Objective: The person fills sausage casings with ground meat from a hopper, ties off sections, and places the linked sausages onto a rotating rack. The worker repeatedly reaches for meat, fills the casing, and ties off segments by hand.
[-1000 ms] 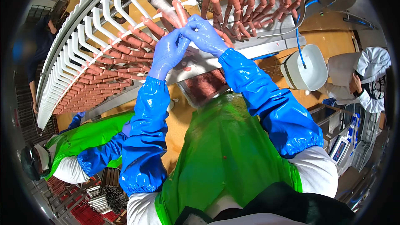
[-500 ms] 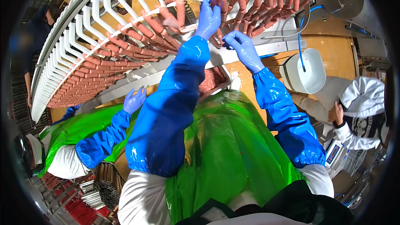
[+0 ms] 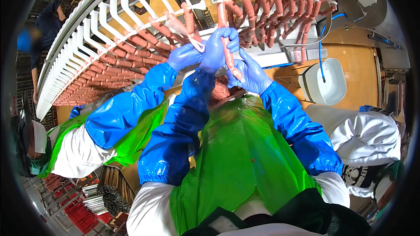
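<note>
A pink sausage link hangs down from a white hook in front of me, in a string of linked sausages. My left hand, in a blue-violet glove, is wrapped round its middle. Lower down, my right hand has its fingers around the link's bottom end, which looks ragged. Close beside my left hand, a co-worker's gloved hand reaches to a pale, loose casing end below the neighbouring sausages. Below my hands, partly hidden, sits a container of reddish meat.
White hooks on a curved rail carry many sausage strings to the left and more to the right. A white bucket with a blue hose stands at right. One co-worker in a green apron is close at left; another person bends at right.
My left hand came down from the hook onto the sausage link, and my right hand lowered to its end. The co-worker's hand rose beside mine. The hooks shifted right; the person at right bent lower.
</note>
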Demonstrator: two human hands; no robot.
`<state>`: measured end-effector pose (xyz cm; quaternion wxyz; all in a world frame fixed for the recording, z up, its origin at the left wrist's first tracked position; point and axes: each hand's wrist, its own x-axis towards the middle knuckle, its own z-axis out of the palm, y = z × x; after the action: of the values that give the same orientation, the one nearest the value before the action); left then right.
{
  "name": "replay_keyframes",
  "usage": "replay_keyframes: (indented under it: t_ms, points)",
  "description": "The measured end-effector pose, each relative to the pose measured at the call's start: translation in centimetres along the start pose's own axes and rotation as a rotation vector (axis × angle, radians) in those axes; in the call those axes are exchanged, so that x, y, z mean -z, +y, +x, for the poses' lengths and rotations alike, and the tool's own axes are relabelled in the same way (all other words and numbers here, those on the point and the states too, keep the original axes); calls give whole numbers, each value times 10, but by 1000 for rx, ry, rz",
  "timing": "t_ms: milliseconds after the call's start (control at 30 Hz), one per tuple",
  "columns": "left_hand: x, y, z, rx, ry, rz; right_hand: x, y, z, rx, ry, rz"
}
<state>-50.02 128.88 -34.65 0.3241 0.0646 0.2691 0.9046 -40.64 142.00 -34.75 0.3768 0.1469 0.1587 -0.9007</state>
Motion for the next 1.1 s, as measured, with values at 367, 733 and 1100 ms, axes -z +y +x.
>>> replay_keyframes:
  t_ms: [367,733,1100]
  points:
    - [-7,-22,2,-132,226,165,31,-9,19,1128,364,-1411]
    - [-1,-6,8,-16,-79,-380,62,-13,42,1002,377,-1849]
    - [-136,119,-71,-110,186,1852,-91,-55,-9,1216,25,-1433]
